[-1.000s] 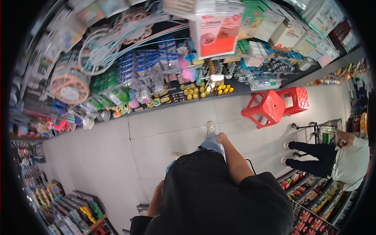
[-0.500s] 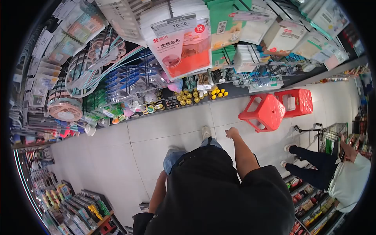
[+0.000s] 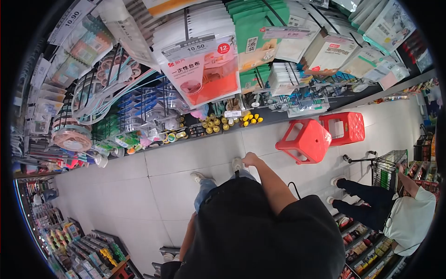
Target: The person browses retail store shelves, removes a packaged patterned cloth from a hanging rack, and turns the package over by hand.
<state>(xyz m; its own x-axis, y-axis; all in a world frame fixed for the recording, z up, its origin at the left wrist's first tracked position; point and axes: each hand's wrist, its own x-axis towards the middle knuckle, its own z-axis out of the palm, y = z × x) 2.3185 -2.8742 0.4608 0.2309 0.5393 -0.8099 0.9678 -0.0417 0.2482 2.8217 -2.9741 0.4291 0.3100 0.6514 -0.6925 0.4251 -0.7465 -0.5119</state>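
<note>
My right hand point(image 3: 250, 160) hangs in front of my body above the pale floor tiles, close to my right shoe point(image 3: 238, 164). Its fingers look loosely curled, with nothing visible in them. My left hand point(image 3: 192, 220) is low at my left side beside my jeans; its fingers are hidden. Nearest ahead is a hanging shelf display with packs of disposable tablecloths point(image 3: 200, 69) priced 10.50. Green packs point(image 3: 254, 39) hang to the right of them. Small yellow items point(image 3: 251, 119) lie along the bottom shelf.
Two red plastic stools point(image 3: 309, 142) stand on the floor at right. Beyond them a person in a light top point(image 3: 411, 221) stands by a shopping cart point(image 3: 390, 165). Ribbon-like rolls point(image 3: 72, 137) hang at left. A goods rack point(image 3: 95, 255) stands lower left.
My right hand has swung left in view, nearer my shoe. My left shoe has come into clearer view. The display and stools have shifted slightly left and down as my view moved.
</note>
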